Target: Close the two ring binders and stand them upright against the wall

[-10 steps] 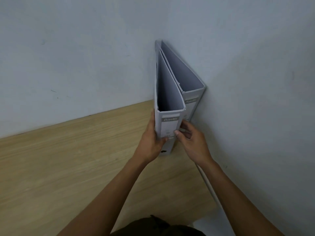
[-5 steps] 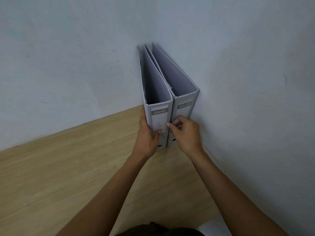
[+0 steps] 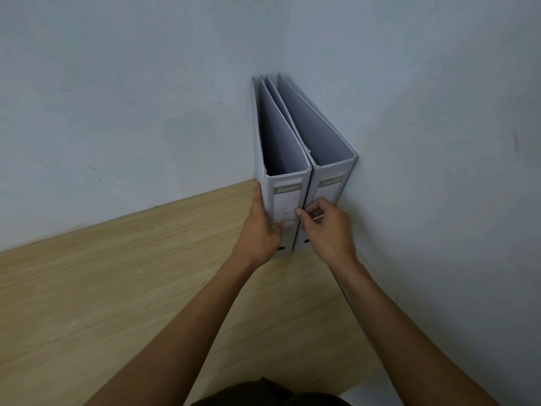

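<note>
Two grey ring binders stand upright side by side in the corner where two pale walls meet. The left binder shows its labelled spine toward me. The right binder stands flush against the right wall. My left hand wraps the left binder's lower left edge, thumb on the spine. The fingertips of my right hand pinch the left binder's right spine edge, in front of the right binder's spine. Both binders are closed, and both rest on the wooden table.
A pale wall runs along the back of the table and another along its right side. Dark clothing shows at the bottom edge. Bare wood stretches to the left of the binders.
The left binder, tilted and lifted a second ago, now stands straight on the table beside the right one. Both hands moved with it toward the corner and still hold it.
</note>
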The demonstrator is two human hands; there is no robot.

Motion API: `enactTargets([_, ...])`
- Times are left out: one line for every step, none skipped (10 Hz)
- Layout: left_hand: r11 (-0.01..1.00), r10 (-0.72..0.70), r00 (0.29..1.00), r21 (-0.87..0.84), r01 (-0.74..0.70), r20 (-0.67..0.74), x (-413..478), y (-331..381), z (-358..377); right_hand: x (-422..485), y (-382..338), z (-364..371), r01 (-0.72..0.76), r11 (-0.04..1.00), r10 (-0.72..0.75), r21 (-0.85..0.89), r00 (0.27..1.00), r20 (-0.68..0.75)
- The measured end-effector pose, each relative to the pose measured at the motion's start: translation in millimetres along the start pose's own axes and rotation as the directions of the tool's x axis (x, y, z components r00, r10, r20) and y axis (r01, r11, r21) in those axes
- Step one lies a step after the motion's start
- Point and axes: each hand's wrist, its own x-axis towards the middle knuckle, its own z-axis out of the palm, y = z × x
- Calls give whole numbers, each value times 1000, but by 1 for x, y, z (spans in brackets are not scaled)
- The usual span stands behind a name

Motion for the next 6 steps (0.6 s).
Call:
enactTargets([999,23,1000,30,-23,9,-7,-2,-10,-5,-6,0,-21,1000,21,-8,1000,16])
enactTargets([999,16,1000,46,-16,6,-16,-3,-20,-13,-14,-2,-48,999,48,-1,999,25])
enactTargets([999,12,1000,45,-12,6,-26,-8,-28,-23,-21,-2,-80,997,80,19,996,39])
enactTargets([998,3,1000,57,-4,12,-41,-12,-45,-39,-34,5,-75,997,74,21,996,44])
enactTargets([1000,6,1000,29,-6,7,-57,-24,-69,-56,-51,17,-60,998,58,30,996,65])
enactTargets([1000,-22,999,5,22,-45,-74,-37,-101,-67,-69,37,-60,998,57,30,994,90])
